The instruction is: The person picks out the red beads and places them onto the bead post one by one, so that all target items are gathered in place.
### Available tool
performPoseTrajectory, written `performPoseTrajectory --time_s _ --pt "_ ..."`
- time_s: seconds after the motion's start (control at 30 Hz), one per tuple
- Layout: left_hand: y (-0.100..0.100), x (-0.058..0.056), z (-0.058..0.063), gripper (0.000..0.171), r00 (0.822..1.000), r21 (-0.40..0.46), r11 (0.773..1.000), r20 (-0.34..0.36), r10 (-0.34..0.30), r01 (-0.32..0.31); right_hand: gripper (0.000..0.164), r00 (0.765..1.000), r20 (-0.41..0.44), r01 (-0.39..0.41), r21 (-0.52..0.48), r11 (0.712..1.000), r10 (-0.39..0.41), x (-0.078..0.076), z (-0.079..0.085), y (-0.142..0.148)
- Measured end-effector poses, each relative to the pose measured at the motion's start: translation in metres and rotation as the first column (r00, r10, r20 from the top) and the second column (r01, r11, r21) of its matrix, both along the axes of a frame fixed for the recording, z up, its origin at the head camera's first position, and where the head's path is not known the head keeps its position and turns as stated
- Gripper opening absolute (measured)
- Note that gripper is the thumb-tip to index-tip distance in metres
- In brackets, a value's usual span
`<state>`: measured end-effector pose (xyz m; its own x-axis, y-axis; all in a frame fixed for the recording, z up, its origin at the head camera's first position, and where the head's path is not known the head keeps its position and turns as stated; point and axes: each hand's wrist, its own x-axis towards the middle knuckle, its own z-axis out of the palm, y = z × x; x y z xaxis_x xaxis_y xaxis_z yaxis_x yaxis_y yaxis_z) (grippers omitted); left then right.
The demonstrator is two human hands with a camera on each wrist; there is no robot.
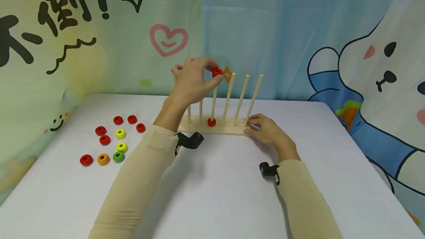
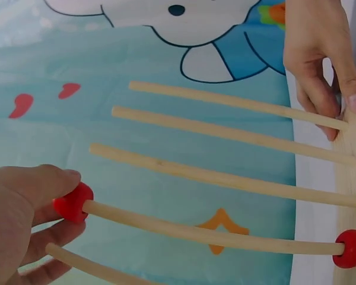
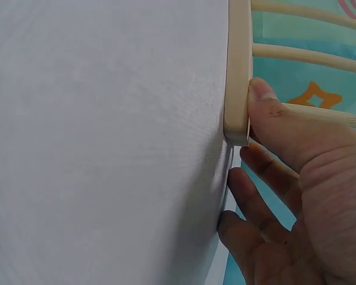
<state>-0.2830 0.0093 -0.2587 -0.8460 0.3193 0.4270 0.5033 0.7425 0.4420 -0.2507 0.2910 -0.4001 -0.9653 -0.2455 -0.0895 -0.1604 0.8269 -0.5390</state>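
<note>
Pinching a red bead (image 1: pixel 217 72) at the tip of a peg (image 1: pixel 214 100), mid-frame: left hand (image 1: pixel 194 80), probably squaring hole to peg. Right hand (image 1: pixel 270 132) grips the right end of the wooden base (image 1: pixel 229 131), thumb on top, presumably bracing it. Second red bead (image 1: pixel 211 122) sits at the same peg's foot. Loose beads (image 1: pixel 104 140), mixed colors, left of frame, likely kept within left-hand reach. Backdrop (image 1: pixel 245 28), upper left: black "倒!" (image 1: pixel 68 22) legible, neighboring character cut by frame edge. No brands readable.
</note>
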Motion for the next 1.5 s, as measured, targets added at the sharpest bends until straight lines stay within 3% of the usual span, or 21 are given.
performPoseTrajectory --time_s 0.27,0.37,0.47,0.6,0.7,0.8,0.83,0.9,1.17,1.27,1.37,1.5 --pt "-0.006 0.001 -0.004 0.043 0.999 -0.008 1.000 -0.043 0.004 -0.005 0.055 1.000 -0.005 -0.013 0.022 1.000 0.013 -0.001 -0.001 -0.002" --pt "-0.010 0.001 -0.006 0.041 0.994 0.041 0.998 -0.098 -0.036 0.041 0.055 1.000 -0.012 -0.014 0.025 1.000 0.015 0.000 0.000 -0.001" --pt "-0.016 0.002 -0.009 0.036 0.977 0.104 0.988 -0.194 -0.089 0.110 0.053 1.000 -0.019 -0.015 0.019 1.000 0.016 0.001 0.000 0.000" --pt "-0.027 0.003 -0.015 0.028 0.919 0.177 0.959 -0.369 -0.142 0.219 0.051 1.000 -0.020 -0.020 0.009 1.000 0.020 0.001 0.001 0.000" --pt "-0.036 0.003 -0.017 0.020 0.848 0.208 0.926 -0.499 -0.177 0.315 0.051 0.999 -0.021 -0.027 0.013 1.000 0.027 0.000 0.001 -0.001" --pt "-0.044 0.005 -0.018 0.013 0.783 0.201 0.898 -0.586 -0.210 0.391 0.051 0.999 -0.022 -0.025 0.021 0.999 0.026 -0.001 0.002 -0.001" --pt "-0.047 0.006 -0.019 0.011 0.768 0.193 0.894 -0.602 -0.217 0.404 0.051 1.000 -0.021 -0.023 0.024 0.999 0.023 -0.001 0.002 -0.001" --pt "-0.052 0.009 -0.019 0.010 0.756 0.174 0.894 -0.614 -0.228 0.412 0.051 1.000 -0.013 -0.017 0.025 1.000 0.017 -0.001 0.002 0.000" --pt "-0.072 0.018 -0.024 0.013 0.747 0.126 0.896 -0.608 -0.269 0.425 0.052 1.000 -0.009 -0.013 0.024 1.000 0.013 -0.001 0.008 0.000" --pt "-0.078 0.018 -0.028 0.014 0.753 0.128 0.892 -0.594 -0.282 0.435 0.052 1.000 -0.004 -0.003 0.016 1.000 0.003 -0.001 0.009 0.003" --pt "-0.087 0.020 -0.033 0.015 0.772 0.125 0.892 -0.562 -0.296 0.434 0.053 1.000 0.001 0.000 0.010 1.000 0.000 -0.001 0.007 0.003" --pt "-0.101 0.025 -0.040 0.016 0.823 0.163 0.883 -0.466 -0.324 0.440 0.053 1.000 0.001 -0.011 -0.004 1.000 0.011 -0.001 0.004 -0.002"
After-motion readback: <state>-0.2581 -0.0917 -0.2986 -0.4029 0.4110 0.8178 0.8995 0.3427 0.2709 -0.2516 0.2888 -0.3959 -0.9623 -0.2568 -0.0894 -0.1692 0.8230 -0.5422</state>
